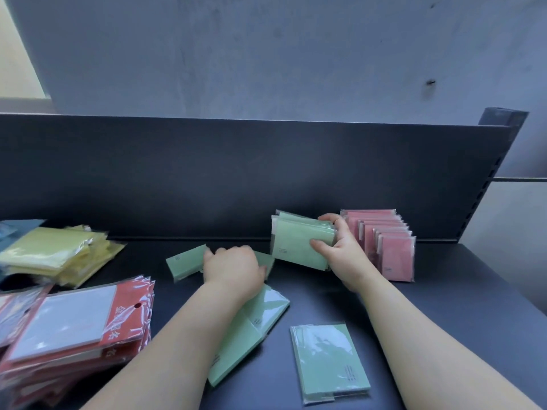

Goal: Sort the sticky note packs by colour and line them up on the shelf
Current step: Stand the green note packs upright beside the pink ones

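Right hand (340, 247) grasps a bundle of green packs (296, 244) upright at the back of a dark shelf (444, 321), just beside a standing row of pink packs (390, 250). Left hand (233, 267) covers a flat green pack (185, 263); its grip cannot be told. Loose green packs (328, 359) lie in front, a yellow pile (56, 253) at left

Scuffed grey wall (266, 54), cream panel (17, 54) upper left — slotted upright (490, 176) at right

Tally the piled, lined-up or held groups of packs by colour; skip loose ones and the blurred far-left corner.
yellow pile: 1
red-and-white pile: 1
pink row: 1
green bundle in right hand: 1
total: 4
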The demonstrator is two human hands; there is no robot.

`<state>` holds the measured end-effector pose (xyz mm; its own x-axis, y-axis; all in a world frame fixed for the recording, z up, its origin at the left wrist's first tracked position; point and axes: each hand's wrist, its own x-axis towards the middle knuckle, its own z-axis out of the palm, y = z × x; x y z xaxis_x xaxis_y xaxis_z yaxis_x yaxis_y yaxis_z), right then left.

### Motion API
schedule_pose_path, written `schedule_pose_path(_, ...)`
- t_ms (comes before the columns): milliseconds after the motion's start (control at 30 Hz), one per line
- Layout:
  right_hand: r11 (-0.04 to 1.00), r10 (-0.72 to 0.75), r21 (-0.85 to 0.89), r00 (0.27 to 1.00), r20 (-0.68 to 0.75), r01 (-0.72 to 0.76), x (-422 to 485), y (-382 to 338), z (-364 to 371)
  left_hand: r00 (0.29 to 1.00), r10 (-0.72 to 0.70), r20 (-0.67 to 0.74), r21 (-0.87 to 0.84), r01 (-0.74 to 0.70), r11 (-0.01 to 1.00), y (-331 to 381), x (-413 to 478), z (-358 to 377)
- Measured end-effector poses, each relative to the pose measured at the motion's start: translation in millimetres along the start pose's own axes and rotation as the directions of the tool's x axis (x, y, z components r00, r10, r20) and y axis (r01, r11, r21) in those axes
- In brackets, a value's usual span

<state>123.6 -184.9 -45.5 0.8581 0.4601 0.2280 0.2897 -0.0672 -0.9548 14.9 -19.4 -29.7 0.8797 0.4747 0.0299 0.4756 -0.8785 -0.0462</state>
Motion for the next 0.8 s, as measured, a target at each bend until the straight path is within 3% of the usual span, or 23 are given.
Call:
schedule_pose_path(100,1.000,-0.009,0.007,0.999,0.033,0.009,2,-4,-4,0.999,-0.038,0.031,-0.020,0.038,0.999,0,0,-5)
schedule_pose_path(167,1.000,-0.018,0.021,0.999,0.031,0.017,3,-6,-7,0.999,0.006,0.037,-0.204,0.002,0.979,6,5,-10)
schedule_pose_path(233,1.000,-0.023,0.005,1.000,0.012,0.023,3,-7,-9,0.996,0.054,0.073,-0.501,-0.010,0.865,16,9,-21)
schedule_pose_path(300,0.999,-0.035,-0.042,0.999,-0.010,0.035,3,-8,-11,0.989,0.089,0.121,-0.636,0.008,0.772,26,15,-26)
schedule_pose_path(400,0.995,-0.036,-0.095,0.998,-0.047,0.031,5,-4,-13,0.969,0.132,0.208,-0.511,-0.007,0.860,38,20,-12)
schedule_pose_path(500,0.997,-0.002,-0.073,1.000,-0.012,0.001,7,-1,-16,0.960,0.027,0.280,-0.300,0.061,0.952,33,27,6)
schedule_pose_path(567,0.999,0.026,-0.032,0.999,0.025,-0.026,8,-1,-18,0.965,-0.033,0.260,-0.209,0.090,0.974,25,32,5)
schedule_pose_path(633,0.999,0.053,-0.002,0.997,0.052,-0.053,10,-1,-19,0.981,-0.037,0.190,-0.226,0.080,0.971,19,38,2)
schedule_pose_path(733,0.997,0.073,0.002,0.992,0.100,-0.074,15,0,-16,0.998,0.009,0.059,-0.572,0.027,0.820,26,39,-7)
schedule_pose_path(800,0.996,0.075,-0.050,0.992,0.105,-0.070,18,0,-14,0.997,0.028,0.075,-0.820,0.046,0.570,36,41,-8)
